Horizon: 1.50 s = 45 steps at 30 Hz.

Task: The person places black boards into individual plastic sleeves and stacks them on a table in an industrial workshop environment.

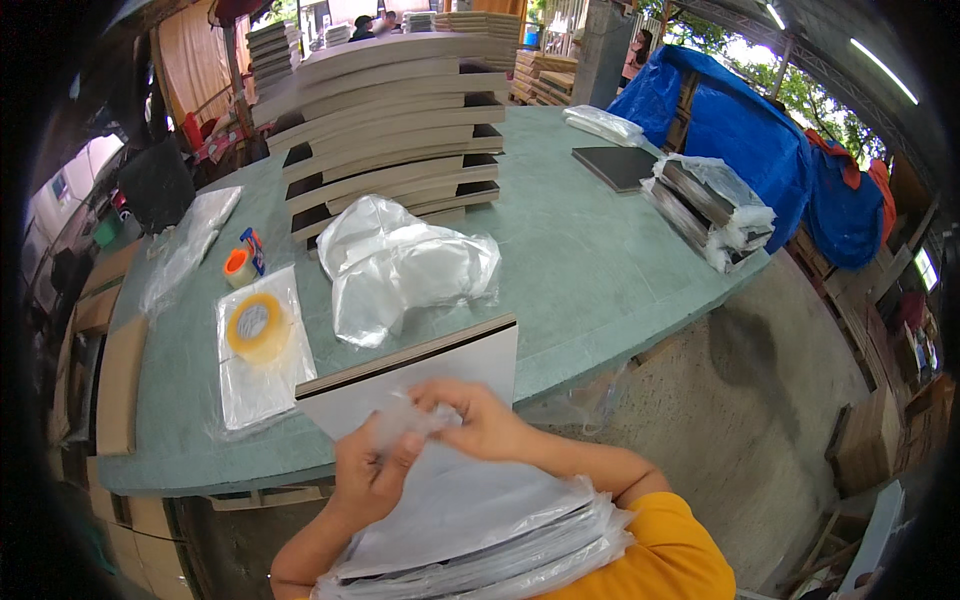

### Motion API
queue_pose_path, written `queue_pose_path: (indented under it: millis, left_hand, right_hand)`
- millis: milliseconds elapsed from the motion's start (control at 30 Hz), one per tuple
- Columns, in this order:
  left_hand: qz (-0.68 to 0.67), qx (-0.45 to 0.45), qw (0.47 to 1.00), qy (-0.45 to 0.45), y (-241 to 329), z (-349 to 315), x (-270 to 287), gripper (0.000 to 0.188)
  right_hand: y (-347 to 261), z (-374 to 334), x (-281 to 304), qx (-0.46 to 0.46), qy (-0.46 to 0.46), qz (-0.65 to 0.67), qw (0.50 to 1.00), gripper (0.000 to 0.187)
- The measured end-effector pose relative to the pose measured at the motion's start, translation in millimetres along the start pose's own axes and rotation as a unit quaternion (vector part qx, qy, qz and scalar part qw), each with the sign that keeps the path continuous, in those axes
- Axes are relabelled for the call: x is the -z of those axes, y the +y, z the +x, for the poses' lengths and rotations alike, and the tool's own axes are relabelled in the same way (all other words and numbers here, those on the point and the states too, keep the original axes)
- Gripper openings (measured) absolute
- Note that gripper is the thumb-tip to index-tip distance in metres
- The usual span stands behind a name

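My left hand and my right hand are close together at the table's near edge. Both have their fingers closed on a crumpled clear plastic bag, blurred by motion. Just beyond them, a thin pack of flat boards stands tilted, with a white face toward me and brown and dark layers along its top edge. Against my body, below the hands, lies a stack wrapped in clear plastic, its dark edges showing through. A loose heap of clear plastic bags lies on the table past the boards.
The green table holds a tall stack of boards at the back. A wide tape roll rests on flat plastic bags, near a smaller orange tape roll. At right are a dark board and a plastic-wrapped bundle.
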<state>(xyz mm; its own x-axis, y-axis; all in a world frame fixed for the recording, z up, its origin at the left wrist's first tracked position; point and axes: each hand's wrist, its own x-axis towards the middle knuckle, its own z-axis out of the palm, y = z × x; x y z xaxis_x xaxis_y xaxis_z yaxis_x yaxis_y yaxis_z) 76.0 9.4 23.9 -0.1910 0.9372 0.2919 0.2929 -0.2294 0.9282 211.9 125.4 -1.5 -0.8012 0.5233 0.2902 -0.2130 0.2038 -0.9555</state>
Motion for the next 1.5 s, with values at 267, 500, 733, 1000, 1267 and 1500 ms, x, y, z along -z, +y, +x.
queue_pose_path:
  millis: [267,500,733,1000,1267,1500]
  left_hand:
    - [-0.333,0.124,0.931,-0.080,-2.9,3.4,28.8,0.017]
    - [-0.266,-0.040,0.915,-0.299,-12.1,11.8,62.6,0.020]
    - [0.461,-0.013,0.790,-0.403,19.2,7.6,50.5,0.019]
    - [0.525,-0.018,0.729,-0.440,23.5,-4.2,35.6,0.018]
    - [0.186,0.105,0.825,-0.523,19.4,-21.7,60.1,0.036]
    - [0.342,0.011,0.889,0.305,-21.8,-12.7,87.1,0.038]
  right_hand:
    - [-16.3,0.1,1.9,-0.073,-0.194,0.238,0.949,0.028]
    - [-36.0,3.9,23.9,-0.115,-0.595,-0.007,0.795,0.034]
    - [-57.3,-20.1,53.4,-0.089,-0.359,-0.738,0.564,0.022]
    - [-49.0,-38.4,51.6,0.048,-0.248,-0.812,0.526,0.012]
    - [-111.3,1.7,77.8,0.047,0.271,-0.439,0.855,0.026]
    - [-51.4,-37.0,48.8,0.173,0.143,-0.579,0.784,0.062]
